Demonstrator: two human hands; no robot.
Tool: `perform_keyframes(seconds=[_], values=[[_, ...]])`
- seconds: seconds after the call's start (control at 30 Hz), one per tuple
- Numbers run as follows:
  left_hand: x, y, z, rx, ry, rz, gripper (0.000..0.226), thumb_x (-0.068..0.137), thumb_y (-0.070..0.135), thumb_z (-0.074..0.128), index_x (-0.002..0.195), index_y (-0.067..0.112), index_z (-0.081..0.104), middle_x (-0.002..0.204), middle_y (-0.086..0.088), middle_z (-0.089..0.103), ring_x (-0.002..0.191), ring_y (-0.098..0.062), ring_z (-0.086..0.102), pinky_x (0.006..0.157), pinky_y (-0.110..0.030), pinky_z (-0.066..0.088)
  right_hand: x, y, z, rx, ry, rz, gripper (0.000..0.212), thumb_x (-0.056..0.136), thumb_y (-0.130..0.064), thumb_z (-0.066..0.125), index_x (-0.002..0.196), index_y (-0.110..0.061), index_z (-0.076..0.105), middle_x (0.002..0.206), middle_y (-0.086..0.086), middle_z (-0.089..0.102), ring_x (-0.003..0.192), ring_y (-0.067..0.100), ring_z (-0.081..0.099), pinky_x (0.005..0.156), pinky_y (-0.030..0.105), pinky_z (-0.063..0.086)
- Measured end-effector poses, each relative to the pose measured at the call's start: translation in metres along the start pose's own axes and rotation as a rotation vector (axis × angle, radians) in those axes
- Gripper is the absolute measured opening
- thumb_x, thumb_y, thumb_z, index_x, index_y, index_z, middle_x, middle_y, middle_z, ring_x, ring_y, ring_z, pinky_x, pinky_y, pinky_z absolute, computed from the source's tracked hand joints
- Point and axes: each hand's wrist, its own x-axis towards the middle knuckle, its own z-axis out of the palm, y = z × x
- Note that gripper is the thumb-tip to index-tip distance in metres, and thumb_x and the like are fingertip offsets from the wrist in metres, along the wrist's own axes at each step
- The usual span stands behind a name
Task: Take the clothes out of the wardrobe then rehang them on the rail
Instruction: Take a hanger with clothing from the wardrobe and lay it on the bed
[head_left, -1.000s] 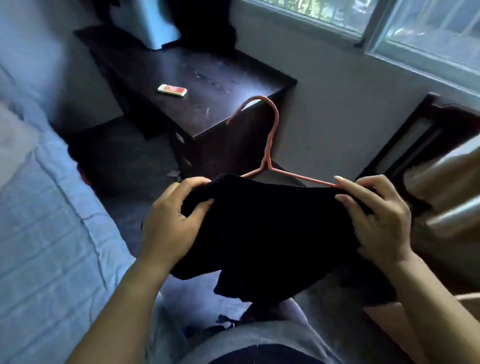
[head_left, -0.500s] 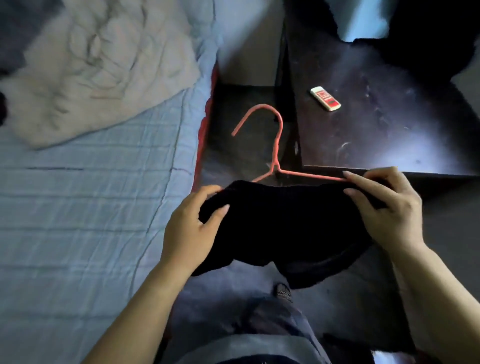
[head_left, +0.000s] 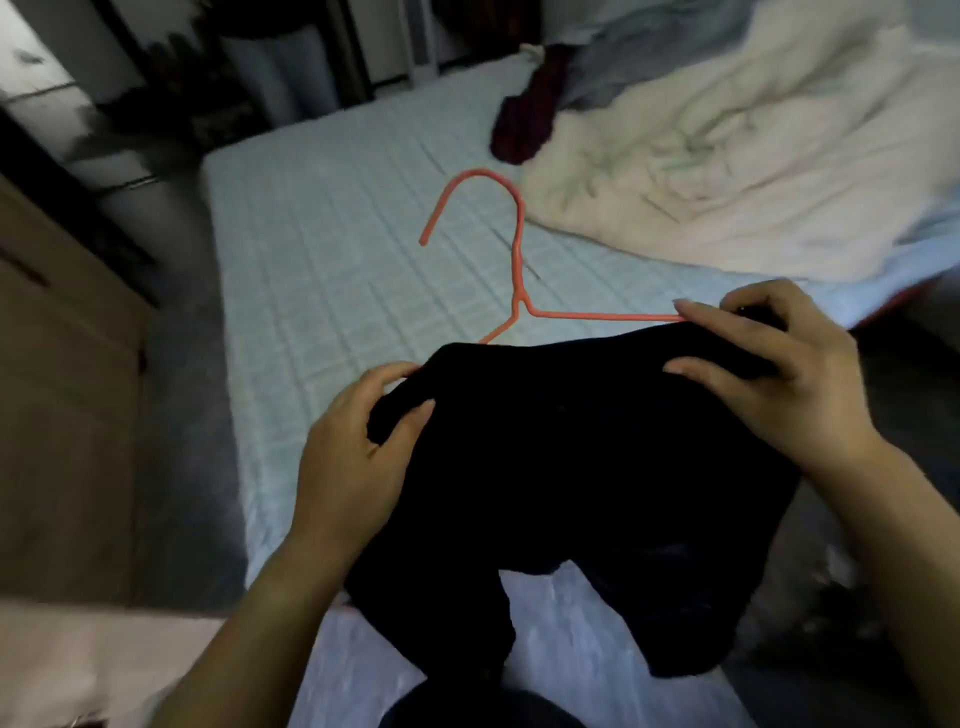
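A brown wooden cabinet (head_left: 62, 415) fills the left edge, only its outer face showing, with a fold of pale pink cloth (head_left: 104, 665) below it. A strip of dark floor (head_left: 187, 364) separates the cabinet from the near left edge of a bed (head_left: 337, 249) with a pale blue quilted cover, which lies bare from that edge to the middle.

Above the bed's near end, a person's left hand (head_left: 358, 457) grips the left shoulder of a black garment (head_left: 597, 467), fingers curled behind the fabric and thumb pressed on its front. The garment hangs between both hands on an orange hanger (head_left: 517, 249), whose hook stands up over the open stretch of cover.

The right hand (head_left: 779, 374) clamps the garment's right end, fingers curled over the top where the hanger's arm runs in, thumb on the cloth.

Farther right, a dark maroon garment (head_left: 524, 124) lies on the bed, touching a crumpled white duvet (head_left: 727, 156) that covers the bed's right side up to its edge.
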Motion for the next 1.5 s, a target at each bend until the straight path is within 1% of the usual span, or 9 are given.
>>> perform_keyframes(seconds=[0.13, 0.33, 0.53, 0.73, 0.9, 1.03, 1.1, 1.23, 1.5], values=[[0.030, -0.043, -0.052, 0.041, 0.216, -0.035, 0.020, 0.081, 0.049, 0.053, 0.100, 0.046, 0.057, 0.098, 0.014, 0.064, 0.091, -0.005, 0.060, 0.073, -0.026, 0.045, 0.076, -0.023, 0.078, 0.116, -0.034, -0.122, 0.040, 0.082, -0.039, 0.068, 0.119, -0.026, 0.059, 0.100, 0.013, 0.058, 0.088, 0.021, 0.055, 0.077, 0.025, 0.043], [0.103, -0.122, -0.095, 0.093, 0.307, -0.103, 0.019, 0.089, 0.033, 0.059, 0.104, 0.044, 0.056, 0.107, 0.008, 0.063, 0.095, -0.004, 0.058, 0.077, -0.017, 0.043, 0.148, -0.039, 0.187, 0.173, -0.171, -0.157, 0.044, 0.083, -0.040, 0.065, 0.124, -0.025, 0.059, 0.106, 0.012, 0.053, 0.094, 0.018, 0.052, 0.083, 0.017, 0.035], [0.175, -0.197, -0.099, 0.266, 0.277, -0.152, 0.029, 0.086, 0.044, 0.046, 0.113, 0.036, 0.052, 0.105, -0.003, 0.061, 0.097, -0.022, 0.057, 0.082, -0.040, 0.046, 0.194, -0.029, 0.282, 0.157, -0.276, -0.169, 0.049, 0.083, -0.040, 0.063, 0.128, -0.020, 0.057, 0.113, 0.013, 0.050, 0.100, 0.021, 0.050, 0.090, 0.024, 0.038], [0.233, -0.256, -0.081, 0.416, 0.239, -0.294, 0.037, 0.086, 0.047, 0.040, 0.119, 0.032, 0.046, 0.107, -0.008, 0.060, 0.101, -0.031, 0.055, 0.082, -0.041, 0.043, 0.232, 0.008, 0.385, 0.193, -0.418, -0.114, 0.047, 0.086, -0.042, 0.055, 0.127, -0.019, 0.058, 0.111, 0.013, 0.050, 0.096, 0.024, 0.053, 0.088, 0.034, 0.043], [0.270, -0.308, -0.053, 0.595, 0.153, -0.546, 0.053, 0.086, 0.053, 0.034, 0.133, 0.031, 0.043, 0.125, -0.009, 0.053, 0.112, -0.034, 0.051, 0.091, -0.054, 0.042, 0.247, 0.042, 0.479, 0.247, -0.674, -0.046, 0.046, 0.090, -0.038, 0.056, 0.131, -0.016, 0.054, 0.130, 0.015, 0.047, 0.108, 0.030, 0.052, 0.096, 0.042, 0.042], [0.274, -0.330, -0.019, 0.617, -0.030, -0.853, 0.057, 0.092, 0.057, 0.034, 0.145, 0.038, 0.024, 0.150, -0.005, 0.031, 0.137, -0.028, 0.027, 0.111, -0.059, 0.017, 0.236, 0.046, 0.534, 0.179, -0.944, -0.132, 0.051, 0.092, -0.043, 0.051, 0.132, -0.011, 0.052, 0.136, 0.017, 0.048, 0.120, 0.034, 0.048, 0.099, 0.044, 0.040], [0.263, -0.323, -0.003, 0.598, -0.076, -0.922, 0.061, 0.090, 0.063, 0.030, 0.146, 0.042, 0.017, 0.155, -0.001, 0.023, 0.142, -0.025, 0.017, 0.112, -0.057, 0.007, 0.220, 0.037, 0.549, 0.134, -1.058, -0.218, 0.067, 0.089, -0.057, 0.029, 0.134, -0.012, 0.051, 0.136, 0.018, 0.048, 0.123, 0.037, 0.046, 0.102, 0.048, 0.039], [0.220, -0.310, 0.006, 0.577, -0.037, -0.983, 0.080, 0.071, 0.075, 0.006, 0.145, 0.045, 0.015, 0.155, 0.003, 0.022, 0.144, -0.019, 0.013, 0.113, -0.054, 0.005, 0.185, 0.013, 0.540, 0.043, -1.270, -0.299, 0.088, 0.077, -0.067, 0.000, 0.144, -0.021, 0.035, 0.150, 0.011, 0.032, 0.140, 0.030, 0.024, 0.112, 0.048, 0.018], [0.120, -0.259, -0.024, 0.561, 0.178, -1.143, 0.081, 0.071, 0.077, 0.009, 0.143, 0.043, 0.025, 0.149, 0.009, 0.033, 0.140, -0.013, 0.025, 0.113, -0.055, 0.011, 0.164, -0.083, 0.502, 0.269, -1.233, -0.581, 0.070, 0.088, -0.060, 0.026, 0.130, -0.010, 0.054, 0.133, 0.018, 0.052, 0.126, 0.039, 0.044, 0.101, 0.057, 0.038]])
